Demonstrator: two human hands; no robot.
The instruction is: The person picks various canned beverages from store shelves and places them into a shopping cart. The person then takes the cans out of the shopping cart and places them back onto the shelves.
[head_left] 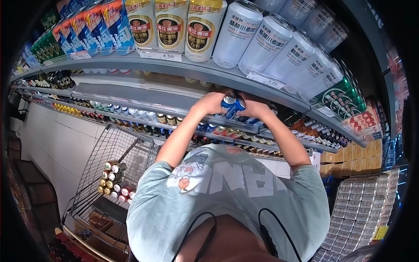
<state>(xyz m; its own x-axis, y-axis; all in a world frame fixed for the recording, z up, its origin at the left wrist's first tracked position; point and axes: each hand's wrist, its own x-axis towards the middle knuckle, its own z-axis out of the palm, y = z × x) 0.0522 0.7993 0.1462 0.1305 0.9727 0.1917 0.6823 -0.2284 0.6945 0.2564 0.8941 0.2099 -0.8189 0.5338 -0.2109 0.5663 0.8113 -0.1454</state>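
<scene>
The blue cans point(228, 103), held just by the shelf point(135, 96) between the partly curled left hand point(210, 105) and right hand point(254, 108), are best steadied from both sides so that neither is knocked or dropped.

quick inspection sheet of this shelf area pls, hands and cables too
surface: grey shelf under a higher shelf lined with cans and price tags; wear or spills too small to tell
job's things: two blue cans, side by side between the hands
clutter: assorted cans grouped in the cart
left hand: closed around the left blue can
right hand: closed around the right blue can
cables: black cord hanging around the neck, away from both hands
surroundings: cart beside the person on the left; stacked packs and orange boxes on the right
</scene>
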